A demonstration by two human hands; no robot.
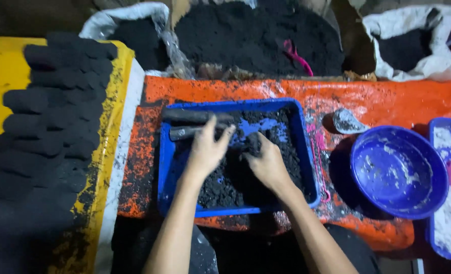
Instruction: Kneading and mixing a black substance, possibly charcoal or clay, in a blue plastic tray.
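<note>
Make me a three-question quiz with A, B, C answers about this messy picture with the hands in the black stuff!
1. Where are both hands?
A. in the round bowl
B. in the blue tray
C. on the yellow board

2. What colour is the round bowl?
A. blue
B. green
C. red

3. What is inside the round bowl?
A. a heap of black powder
B. water to the brim
C. only whitish smears

Answers:
1 B: the left hand and right hand press into black powder inside the blue tray.
2 A: the round bowl beside the tray is blue.
3 C: its blue bottom shows, marked only with whitish smears.
</note>
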